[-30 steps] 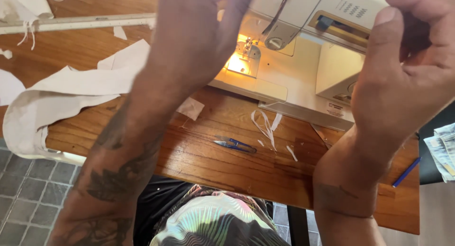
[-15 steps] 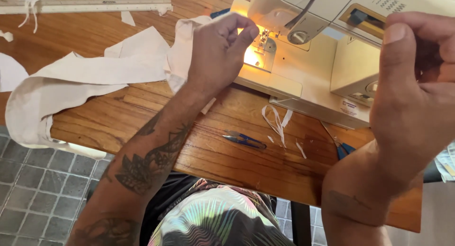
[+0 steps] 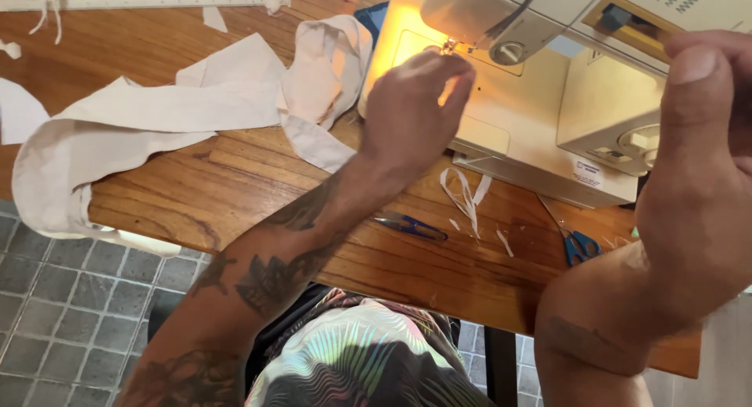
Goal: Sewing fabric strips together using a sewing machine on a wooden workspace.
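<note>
Now, left hand [image 3: 411, 109] pinched at sewing machine [image 3: 548, 117] needle, right hand [image 3: 697, 180] grip unclear.

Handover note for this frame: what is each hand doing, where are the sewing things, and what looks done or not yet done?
Left hand: fingertips pinched at the needle area of the cream sewing machine, lamp on; what the grip holds is hidden.
Right hand: raised close to the camera by the machine's right end; contents unclear.
Cream fabric strips lie left on the wooden table, not under the needle.
Blue thread snips and blue scissors lie at the front.
No seam visible.
</note>
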